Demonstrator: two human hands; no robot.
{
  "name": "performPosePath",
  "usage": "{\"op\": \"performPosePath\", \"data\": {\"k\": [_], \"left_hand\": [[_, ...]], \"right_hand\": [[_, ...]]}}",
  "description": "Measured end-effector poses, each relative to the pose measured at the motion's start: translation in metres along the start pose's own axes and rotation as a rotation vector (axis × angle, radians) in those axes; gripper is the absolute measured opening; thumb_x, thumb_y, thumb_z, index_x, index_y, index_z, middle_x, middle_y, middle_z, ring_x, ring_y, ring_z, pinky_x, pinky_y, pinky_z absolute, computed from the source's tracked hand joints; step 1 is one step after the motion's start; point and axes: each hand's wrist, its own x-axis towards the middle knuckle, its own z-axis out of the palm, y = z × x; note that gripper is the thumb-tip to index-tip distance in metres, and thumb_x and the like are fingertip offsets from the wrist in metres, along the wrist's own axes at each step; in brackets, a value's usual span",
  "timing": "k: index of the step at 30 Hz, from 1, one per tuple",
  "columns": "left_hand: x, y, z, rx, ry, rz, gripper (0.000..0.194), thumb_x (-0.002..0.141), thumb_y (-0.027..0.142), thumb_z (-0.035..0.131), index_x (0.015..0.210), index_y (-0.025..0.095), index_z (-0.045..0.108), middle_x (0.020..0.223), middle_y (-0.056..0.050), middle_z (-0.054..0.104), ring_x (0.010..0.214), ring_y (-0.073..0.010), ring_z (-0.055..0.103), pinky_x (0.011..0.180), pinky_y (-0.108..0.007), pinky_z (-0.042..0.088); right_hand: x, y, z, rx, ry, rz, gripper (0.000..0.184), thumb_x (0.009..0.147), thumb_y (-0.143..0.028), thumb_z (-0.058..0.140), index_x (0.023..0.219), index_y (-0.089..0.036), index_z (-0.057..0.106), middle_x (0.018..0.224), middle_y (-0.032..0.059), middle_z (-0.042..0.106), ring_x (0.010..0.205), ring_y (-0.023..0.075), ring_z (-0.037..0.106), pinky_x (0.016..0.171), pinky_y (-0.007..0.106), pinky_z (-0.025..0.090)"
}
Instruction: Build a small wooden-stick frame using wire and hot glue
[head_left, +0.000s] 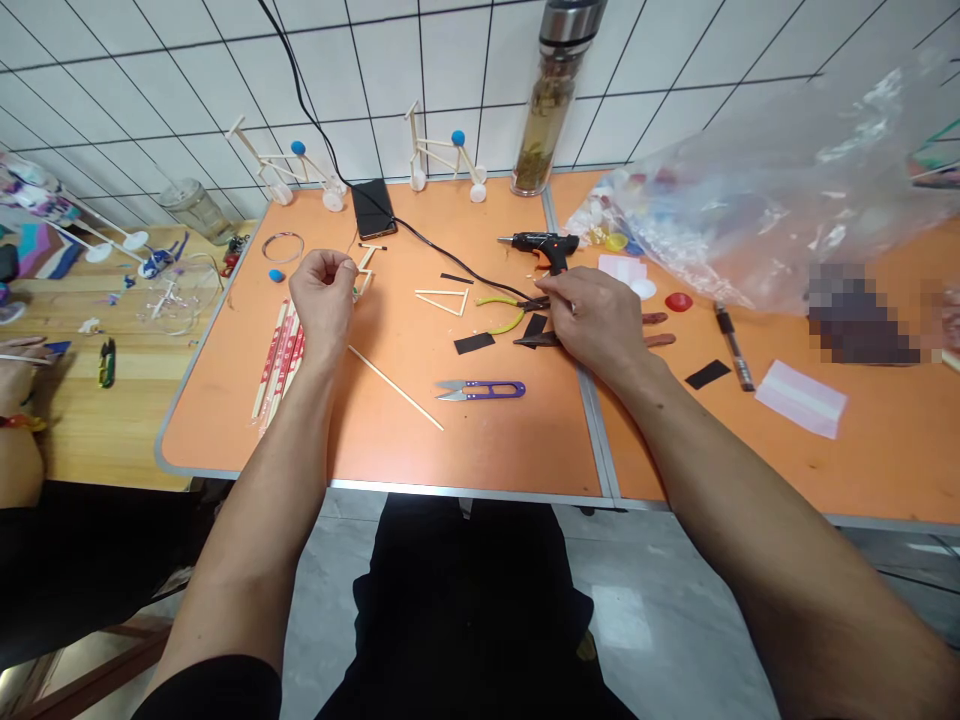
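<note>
**Left hand pinching a small stick frame, right hand curled over pliers**

The left hand (324,298) is pressing its fingertips together on a small stick frame (364,272), which is showing at the hand's 2 o'clock. The right hand (596,318) is curling down over green-handled pliers (504,301), though whether it is gripping them I cannot tell. Black strips (474,343) are lying at its 9 o'clock, purple-handled thread snips (480,391) at its 8 o'clock, and a black hot glue gun (540,245) at its 10 o'clock. The gun's cord (442,245) is running just beside the pliers, so a snag could be dragging the gun over, its nozzle being a burn risk. A loosening pinch could be letting the thin frame slip.
</note>
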Motion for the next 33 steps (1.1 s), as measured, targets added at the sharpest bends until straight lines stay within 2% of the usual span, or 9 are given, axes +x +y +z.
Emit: {"op": "performPosePath", "data": {"k": [12, 21, 28, 33], "left_hand": [[-0.003, -0.002, 0.000, 0.026, -0.031, -0.005, 0.023, 0.092, 0.002, 0.067, 0.082, 0.022, 0.068, 0.079, 0.003, 0.069, 0.066, -0.0114, 0.060, 0.064, -0.026, 0.048], [-0.008, -0.002, 0.003, 0.077, -0.064, -0.009, 0.022, 0.094, 0.004, 0.067, 0.084, 0.024, 0.067, 0.079, 0.004, 0.067, 0.070, -0.0137, 0.061, 0.071, -0.028, 0.051], [-0.018, -0.004, 0.010, 0.187, -0.099, 0.088, 0.021, 0.093, 0.004, 0.070, 0.086, 0.024, 0.070, 0.083, 0.003, 0.072, 0.077, -0.0170, 0.064, 0.078, -0.032, 0.050], [-0.027, -0.003, 0.014, 0.270, -0.179, 0.190, 0.017, 0.091, 0.010, 0.072, 0.083, 0.026, 0.070, 0.085, 0.000, 0.075, 0.081, -0.0206, 0.066, 0.082, -0.037, 0.051]], "right_hand": [[-0.001, 0.001, 0.001, -0.023, 0.001, 0.000, 0.042, 0.104, -0.013, 0.057, 0.124, -0.024, 0.091, 0.123, 0.0142, 0.090, 0.113, 0.0373, 0.083, 0.093, 0.052, 0.064], [-0.001, 0.002, 0.002, -0.033, 0.035, -0.012, 0.043, 0.102, -0.013, 0.058, 0.124, -0.028, 0.091, 0.119, 0.0108, 0.091, 0.110, 0.0356, 0.083, 0.091, 0.051, 0.065], [-0.001, 0.003, 0.002, -0.044, 0.021, -0.009, 0.042, 0.104, -0.013, 0.056, 0.125, -0.024, 0.091, 0.121, 0.0131, 0.090, 0.112, 0.0374, 0.084, 0.091, 0.051, 0.064], [-0.001, 0.003, 0.003, -0.006, 0.027, 0.000, 0.043, 0.102, -0.012, 0.057, 0.124, -0.028, 0.091, 0.122, 0.0119, 0.090, 0.113, 0.0370, 0.083, 0.094, 0.052, 0.064]]}}
